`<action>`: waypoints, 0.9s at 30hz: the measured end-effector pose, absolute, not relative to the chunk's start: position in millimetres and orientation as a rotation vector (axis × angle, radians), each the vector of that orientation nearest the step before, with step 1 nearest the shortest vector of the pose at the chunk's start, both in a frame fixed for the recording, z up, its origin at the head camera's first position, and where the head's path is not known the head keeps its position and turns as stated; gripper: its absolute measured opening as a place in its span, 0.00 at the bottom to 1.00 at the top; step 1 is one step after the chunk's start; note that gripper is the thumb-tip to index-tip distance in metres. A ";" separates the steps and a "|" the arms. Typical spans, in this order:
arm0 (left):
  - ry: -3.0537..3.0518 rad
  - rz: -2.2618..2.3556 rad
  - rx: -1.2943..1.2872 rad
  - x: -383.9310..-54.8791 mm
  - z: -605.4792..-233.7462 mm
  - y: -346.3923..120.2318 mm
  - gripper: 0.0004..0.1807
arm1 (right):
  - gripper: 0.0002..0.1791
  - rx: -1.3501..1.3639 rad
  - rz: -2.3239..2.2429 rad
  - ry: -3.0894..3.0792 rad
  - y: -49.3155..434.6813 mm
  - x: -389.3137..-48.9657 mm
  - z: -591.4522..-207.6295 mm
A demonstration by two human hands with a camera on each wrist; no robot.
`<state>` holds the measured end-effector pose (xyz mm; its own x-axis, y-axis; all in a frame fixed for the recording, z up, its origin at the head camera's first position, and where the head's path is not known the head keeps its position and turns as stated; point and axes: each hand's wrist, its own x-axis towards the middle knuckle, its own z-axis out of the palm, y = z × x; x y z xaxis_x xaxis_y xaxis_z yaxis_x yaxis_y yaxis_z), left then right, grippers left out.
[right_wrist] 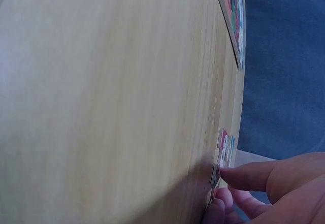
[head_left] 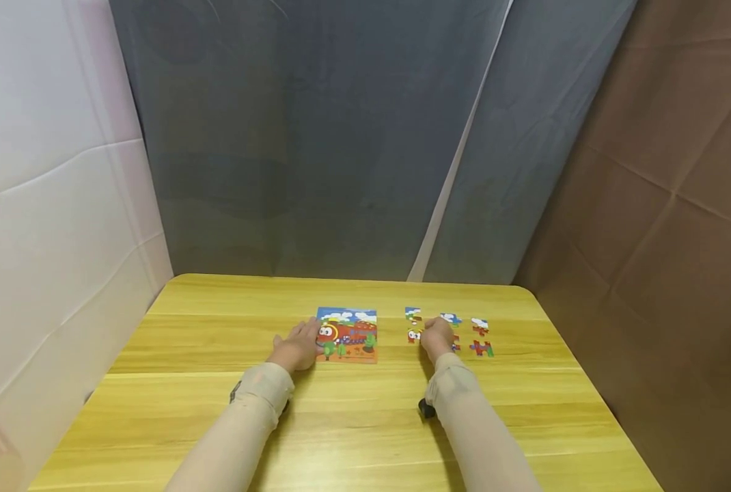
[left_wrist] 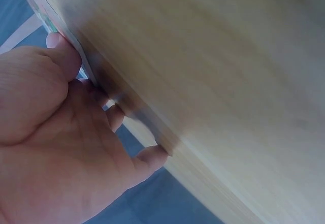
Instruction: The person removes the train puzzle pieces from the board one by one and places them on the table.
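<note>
My left hand (head_left: 300, 345) rests at the left edge of a square picture board (head_left: 359, 352), which shows a red cartoon train with eyes. In the left wrist view the thumb (left_wrist: 65, 56) touches the board's edge and the other fingertips reach the tabletop. To the right, my right hand (head_left: 437, 336) is low over a group of jigsaw puzzle pieces and covers part of them. Its thumb and curled fingers pinch a puzzle piece (right_wrist: 215, 174) at the table surface. Just left of this hand lies a piece with the train's eyes (head_left: 414, 335).
More puzzle pieces lie around the right hand: a corner piece (head_left: 412, 313), a cloud piece (head_left: 449, 318), a cloud-and-red piece (head_left: 479, 325) and a red-blue piece (head_left: 481, 348). The wooden table (head_left: 353, 424) ends at a grey curtain (head_left: 341, 171) behind; cloth walls flank both sides.
</note>
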<state>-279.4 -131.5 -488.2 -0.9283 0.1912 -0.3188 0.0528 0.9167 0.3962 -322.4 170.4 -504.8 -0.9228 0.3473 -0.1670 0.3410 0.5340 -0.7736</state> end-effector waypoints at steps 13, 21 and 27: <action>2.732 0.551 0.183 -278.1 -487.9 -131.7 0.37 | 0.25 -0.431 1.368 -2.738 151.9 -325.0 -499.7; 2.730 0.538 0.187 -278.6 -488.8 -132.3 0.37 | 0.25 -0.353 1.415 -2.748 136.1 -324.3 -497.3; 2.726 0.528 0.184 -279.2 -489.3 -132.4 0.37 | 0.23 -0.242 1.527 -2.790 126.1 -318.7 -495.1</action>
<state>-279.2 -132.4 -489.3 -0.9277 0.1918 -0.3203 0.0584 0.9219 0.3830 -318.7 126.1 -495.1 -0.9874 0.1097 -0.1143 0.1554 0.5306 -0.8333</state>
